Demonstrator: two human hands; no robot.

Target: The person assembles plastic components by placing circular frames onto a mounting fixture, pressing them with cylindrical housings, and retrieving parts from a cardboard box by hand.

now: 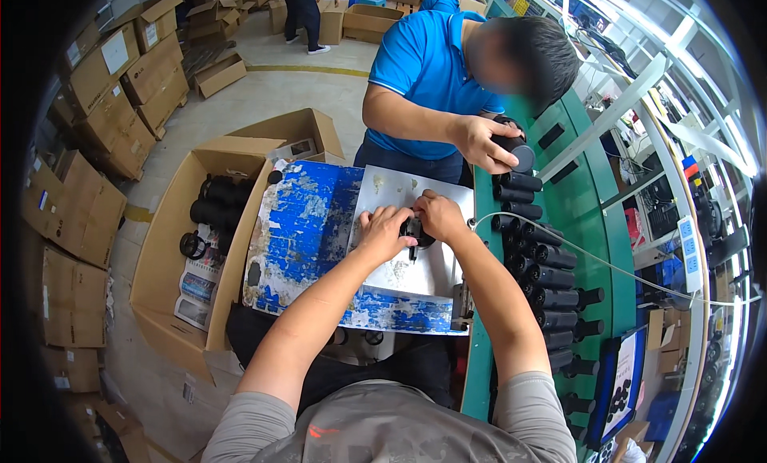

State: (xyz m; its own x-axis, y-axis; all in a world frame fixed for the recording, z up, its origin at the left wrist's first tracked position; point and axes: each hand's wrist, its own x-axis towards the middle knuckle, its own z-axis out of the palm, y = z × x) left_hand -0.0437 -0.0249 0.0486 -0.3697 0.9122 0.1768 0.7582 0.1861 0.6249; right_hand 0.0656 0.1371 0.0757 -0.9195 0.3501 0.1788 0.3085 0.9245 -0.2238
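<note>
My left hand (385, 233) and my right hand (440, 215) come together over a silver metal sheet (435, 283) on a worktop with chipped blue paint (307, 215). Between them is a small black round part (415, 238) with a short stub pointing toward me. My left thumb and fingers close around its left side. On its far right side, my right fingers are curled in and pressed to it. Both hands cover much of the part, so its exact kind is hidden.
Left of the worktop, an open cardboard box (156, 255) holds black ring-shaped parts (216, 203). Several black cylinders (551, 278) line the green bench (603, 247) at right. Opposite me, a co-worker's hand (483, 142) grips a black cylinder (514, 153). A white cable (591, 263) crosses the bench.
</note>
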